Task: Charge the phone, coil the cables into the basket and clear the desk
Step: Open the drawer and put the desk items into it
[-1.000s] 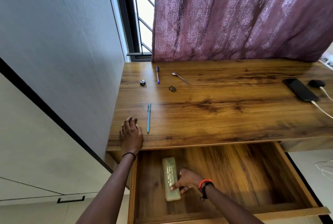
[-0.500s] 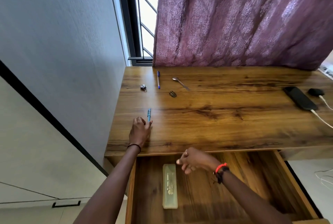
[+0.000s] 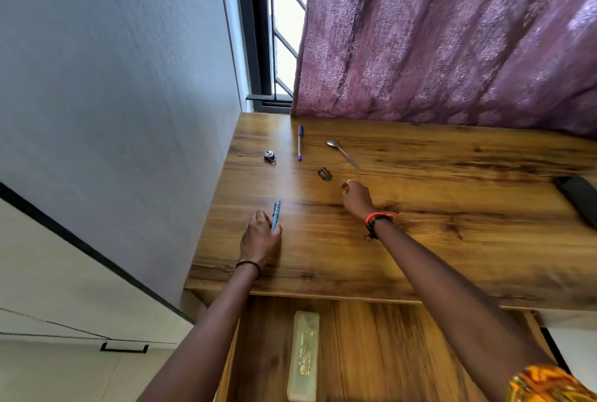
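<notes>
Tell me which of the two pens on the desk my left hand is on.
The light blue pen, its near end under the left hand; the dark blue pen lies untouched by the purple curtain.

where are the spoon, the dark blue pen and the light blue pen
spoon [image 3: 343, 153], head view, middle of its handle
dark blue pen [image 3: 299, 144], head view, middle of its barrel
light blue pen [image 3: 276, 210], head view, exposed upper barrel

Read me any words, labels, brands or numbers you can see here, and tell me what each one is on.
Gold print on the pale green case in the drawer: too blurred to read.
Dark marks on the light blue pen in the left hand: too small to read.
Nothing else shows text.
</notes>
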A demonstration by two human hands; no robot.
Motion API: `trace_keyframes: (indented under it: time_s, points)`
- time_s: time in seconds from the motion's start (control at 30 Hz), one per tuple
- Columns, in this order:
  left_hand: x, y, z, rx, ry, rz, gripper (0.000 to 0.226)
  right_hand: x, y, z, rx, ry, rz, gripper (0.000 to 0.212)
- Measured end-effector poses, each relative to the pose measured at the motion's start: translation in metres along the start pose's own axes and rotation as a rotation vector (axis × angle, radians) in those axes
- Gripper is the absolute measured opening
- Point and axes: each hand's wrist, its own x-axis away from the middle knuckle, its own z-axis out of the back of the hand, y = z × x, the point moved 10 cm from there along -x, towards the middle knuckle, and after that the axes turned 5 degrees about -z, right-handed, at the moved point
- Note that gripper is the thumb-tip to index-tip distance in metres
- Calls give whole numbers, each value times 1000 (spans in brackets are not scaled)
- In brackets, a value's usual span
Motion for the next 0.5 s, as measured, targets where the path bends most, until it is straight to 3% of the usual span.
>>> trace_keyframes:
  time_s: [0.1, 0.27, 0.5]
  points:
    - [0, 0, -1, -9, 15, 1, 20, -19, -23, -10, 147, 19, 164, 49]
    - [-1, -2, -1, -17, 34, -9, 18, -35, -49, -23, 267, 5, 281, 70]
    - [-4, -9, 3, 42, 19, 59, 16, -38, -58, -25, 333, -10, 410, 26]
